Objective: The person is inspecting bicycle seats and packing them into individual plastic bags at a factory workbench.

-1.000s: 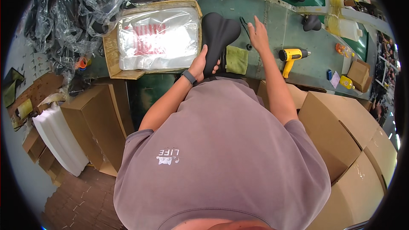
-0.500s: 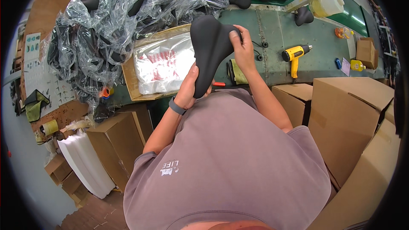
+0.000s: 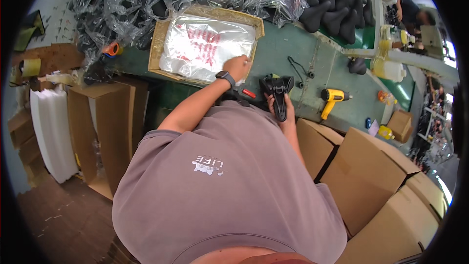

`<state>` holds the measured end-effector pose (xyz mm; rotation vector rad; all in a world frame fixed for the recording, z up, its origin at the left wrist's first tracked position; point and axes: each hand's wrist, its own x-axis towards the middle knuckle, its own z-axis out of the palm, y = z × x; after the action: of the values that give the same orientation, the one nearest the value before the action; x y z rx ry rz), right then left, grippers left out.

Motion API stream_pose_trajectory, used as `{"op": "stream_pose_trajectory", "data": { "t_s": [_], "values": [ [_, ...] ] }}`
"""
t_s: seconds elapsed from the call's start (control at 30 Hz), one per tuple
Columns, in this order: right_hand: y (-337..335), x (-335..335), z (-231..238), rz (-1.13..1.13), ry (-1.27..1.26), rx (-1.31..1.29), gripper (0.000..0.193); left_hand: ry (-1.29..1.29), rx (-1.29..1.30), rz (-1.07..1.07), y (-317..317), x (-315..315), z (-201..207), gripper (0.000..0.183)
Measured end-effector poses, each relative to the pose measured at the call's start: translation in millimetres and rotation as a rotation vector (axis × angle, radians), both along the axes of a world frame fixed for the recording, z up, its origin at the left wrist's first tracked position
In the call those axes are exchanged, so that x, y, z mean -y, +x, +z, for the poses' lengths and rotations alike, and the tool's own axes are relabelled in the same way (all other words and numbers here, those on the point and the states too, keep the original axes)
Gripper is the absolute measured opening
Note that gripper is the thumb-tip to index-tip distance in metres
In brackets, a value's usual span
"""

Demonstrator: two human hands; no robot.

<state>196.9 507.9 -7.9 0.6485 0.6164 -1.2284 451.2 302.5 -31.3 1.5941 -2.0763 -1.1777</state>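
Note:
My right hand [image 3: 287, 111] is closed around a black bicycle saddle [image 3: 280, 99], held near my waist at the table's front edge with its underside and rails facing up. My left hand [image 3: 237, 68] reaches over the right front corner of a stack of clear plastic bags [image 3: 200, 44] with red print. Its fingers are curled; whatever is between them is too small to make out. The bags lie in a shallow cardboard box [image 3: 157, 51]. A red-handled tool [image 3: 249, 93] rests on the table between my hands.
Plastic-wrapped saddles [image 3: 122, 5] are heaped at the back left, and bare black saddles [image 3: 332, 12] at the back right. A yellow heat gun [image 3: 334, 99] lies on the green table [image 3: 317, 76] at right. Large cardboard boxes [image 3: 366, 176] stand right of me. Another person [image 3: 413, 14] appears far right.
The saddle has turned from top-side to underside up and moved lower right in my right hand. My left hand has let go of it and moved onto the bags. The view has shifted.

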Motion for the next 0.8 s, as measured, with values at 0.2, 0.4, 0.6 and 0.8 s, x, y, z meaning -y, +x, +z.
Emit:
{"op": "stream_pose_trajectory", "data": {
  "t_s": [0.2, 0.4, 0.6, 0.8],
  "values": [
    [-7, -37, -19, 0.445, 0.125, -0.453, 0.061, -0.051, 0.235, 0.017, 37, 13, -65, 0.033],
    [22, 11, 53, 0.814, 0.087, -0.996, 0.064, 0.027, 0.053, 0.173, 63, 3, -96, 0.031],
    [82, 75, 31, 0.794, -0.362, -1.458, 0.087, 0.189, -0.235, 0.349, 88, 2, -90, 0.03],
    [145, 137, 22, 1.313, -0.702, -2.057, 0.1, -0.333, -0.262, 0.562, 117, 15, 5, 0.023]
  ]
}}
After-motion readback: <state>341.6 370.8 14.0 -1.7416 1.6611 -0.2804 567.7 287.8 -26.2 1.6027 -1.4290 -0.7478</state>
